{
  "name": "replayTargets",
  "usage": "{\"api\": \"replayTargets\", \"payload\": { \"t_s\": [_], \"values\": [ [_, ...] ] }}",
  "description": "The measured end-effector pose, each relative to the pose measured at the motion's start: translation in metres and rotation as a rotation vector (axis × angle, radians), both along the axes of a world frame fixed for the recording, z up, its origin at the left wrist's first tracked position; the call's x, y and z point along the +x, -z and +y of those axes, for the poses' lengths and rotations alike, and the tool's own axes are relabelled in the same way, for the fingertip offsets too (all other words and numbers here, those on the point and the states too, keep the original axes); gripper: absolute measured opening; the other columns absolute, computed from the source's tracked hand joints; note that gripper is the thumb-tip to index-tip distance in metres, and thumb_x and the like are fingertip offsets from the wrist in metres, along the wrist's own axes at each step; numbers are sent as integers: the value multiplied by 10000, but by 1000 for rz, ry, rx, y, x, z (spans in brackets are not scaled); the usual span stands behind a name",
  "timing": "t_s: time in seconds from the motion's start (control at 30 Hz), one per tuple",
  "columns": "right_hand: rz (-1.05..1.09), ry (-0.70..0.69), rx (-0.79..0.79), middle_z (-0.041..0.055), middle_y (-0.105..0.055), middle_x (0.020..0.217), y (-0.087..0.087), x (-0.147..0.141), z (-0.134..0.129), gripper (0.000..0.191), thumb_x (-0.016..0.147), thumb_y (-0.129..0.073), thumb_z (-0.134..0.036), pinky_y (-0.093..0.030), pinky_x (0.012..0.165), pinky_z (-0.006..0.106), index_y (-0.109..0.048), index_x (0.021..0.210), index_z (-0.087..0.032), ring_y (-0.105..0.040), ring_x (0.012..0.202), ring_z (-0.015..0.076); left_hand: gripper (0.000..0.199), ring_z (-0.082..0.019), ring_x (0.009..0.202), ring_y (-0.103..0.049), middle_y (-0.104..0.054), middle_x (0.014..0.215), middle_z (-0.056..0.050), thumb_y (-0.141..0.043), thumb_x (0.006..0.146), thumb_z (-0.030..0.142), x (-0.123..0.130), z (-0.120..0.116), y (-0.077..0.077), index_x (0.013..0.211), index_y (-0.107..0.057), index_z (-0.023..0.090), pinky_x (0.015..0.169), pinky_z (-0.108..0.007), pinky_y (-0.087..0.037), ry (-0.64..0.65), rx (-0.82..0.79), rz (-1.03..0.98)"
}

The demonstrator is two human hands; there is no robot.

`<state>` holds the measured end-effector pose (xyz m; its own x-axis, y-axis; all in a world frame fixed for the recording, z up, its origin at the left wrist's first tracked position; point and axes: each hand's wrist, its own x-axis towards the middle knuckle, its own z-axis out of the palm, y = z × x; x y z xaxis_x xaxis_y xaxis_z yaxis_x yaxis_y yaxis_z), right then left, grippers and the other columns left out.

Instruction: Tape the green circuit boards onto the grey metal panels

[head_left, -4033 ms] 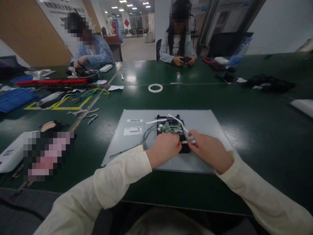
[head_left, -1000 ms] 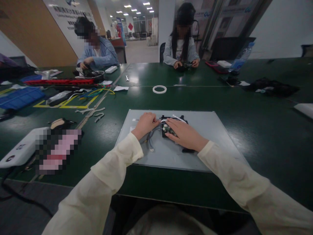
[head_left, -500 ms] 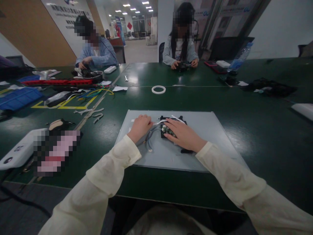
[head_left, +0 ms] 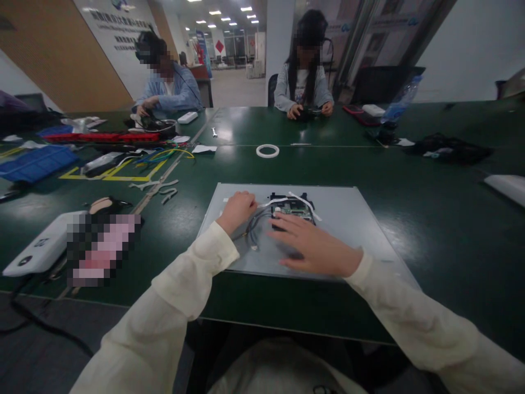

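A black frame with a green circuit board (head_left: 301, 209) lies on a pale grey board (head_left: 348, 219) in front of me. My left hand (head_left: 237, 211) is closed at its left side, pinching a white flat cable (head_left: 268, 203) that runs over to the frame. A second white strip (head_left: 307, 201) curves across the frame's right part. My right hand (head_left: 314, 243) has its fingers spread, holds nothing, and hovers just in front of the circuit board, covering its near edge. Grey wires (head_left: 252, 230) trail between the two hands.
A white ring (head_left: 267, 151) lies beyond the board. To the left are a white power bank (head_left: 43, 243), a pixelated pink object (head_left: 104, 243), a blue tray (head_left: 41, 163) and a red strip (head_left: 102, 137). Two people sit across the table; a water bottle (head_left: 402, 101) stands at back right.
My right hand has lifted off the circuit board and moved toward me and right, uncovering more of it. My left hand stays at the white flat cable. The view has shifted slightly.
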<state>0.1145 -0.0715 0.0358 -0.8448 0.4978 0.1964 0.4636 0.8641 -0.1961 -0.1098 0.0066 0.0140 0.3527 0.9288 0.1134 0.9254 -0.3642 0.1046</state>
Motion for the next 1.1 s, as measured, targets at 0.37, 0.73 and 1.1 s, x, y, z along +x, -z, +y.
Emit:
{"api": "replayTargets", "payload": {
  "t_s": [0.37, 0.73, 1.1],
  "values": [
    [-85, -126, -15, 74, -348, 1457, 17, -10, -29, 440, 965, -355, -348, -160, 1144, 430, -439, 1371, -202, -265, 1365, 178, 168, -194, 746, -566, -624, 745, -64, -477, 810, 201, -10, 6, 2, 721, -616, 168, 690, -281, -394, -23, 65, -150],
    [-88, 101, 91, 80, -376, 1439, 21, 19, -18, 420, 966, -351, -327, -64, 1104, 588, -425, 1373, -256, -389, 1300, 221, 191, -159, 683, -554, -613, 700, -28, -461, 806, 239, -25, 15, -3, 680, -587, 169, 633, -257, -378, -106, 130, -396],
    [-144, 541, 201, 82, -421, 1408, 43, 78, 8, 470, 977, -208, -409, -86, 1065, 634, -423, 1369, -265, -426, 1268, 256, 233, -151, 675, -570, -630, 749, -30, -485, 849, 314, -18, 11, 3, 722, -611, 164, 626, -266, -427, -68, 56, -454]
  ]
}}
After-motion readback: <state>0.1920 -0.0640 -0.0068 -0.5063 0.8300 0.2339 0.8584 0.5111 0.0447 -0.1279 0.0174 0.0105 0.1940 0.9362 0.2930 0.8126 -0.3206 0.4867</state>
